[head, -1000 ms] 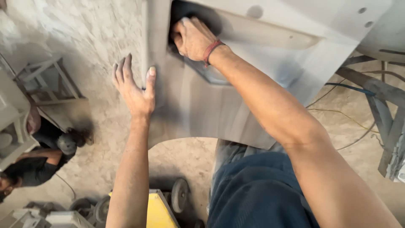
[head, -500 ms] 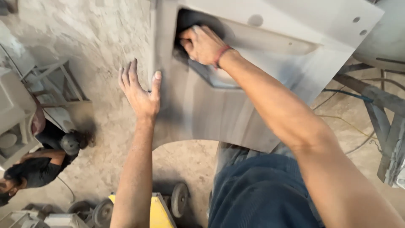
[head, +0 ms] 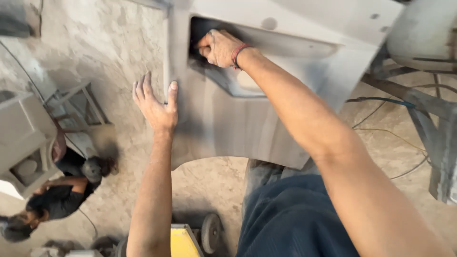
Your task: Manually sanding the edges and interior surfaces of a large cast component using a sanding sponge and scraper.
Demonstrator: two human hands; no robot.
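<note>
Hands work on a large grey primed sheet-metal car body panel [head: 247, 123], which stands propped upright in front of the person, its arched lower cut-out above the dusty concrete floor [head: 109, 43]. Seen from the head camera, the left hand [head: 157, 107] lies flat and spread, fingers apart, with the thumb hooked on the panel's left edge, much as it did a second ago, so it goes on steadying the panel. The right hand [head: 220, 47], with a red band at the wrist, is curled shut at the left end of the dark rectangular recess [head: 202, 28] near the panel's top; whether it clamps a sanding pad or cloth I cannot tell. Over the last second it has stayed in that recess, shifting only slightly, which suggests rubbing in one spot. Lower left, another person in dark clothes [head: 57, 200] crouches on the floor, and a yellow wheeled trolley [head: 183, 240] sits below.
</note>
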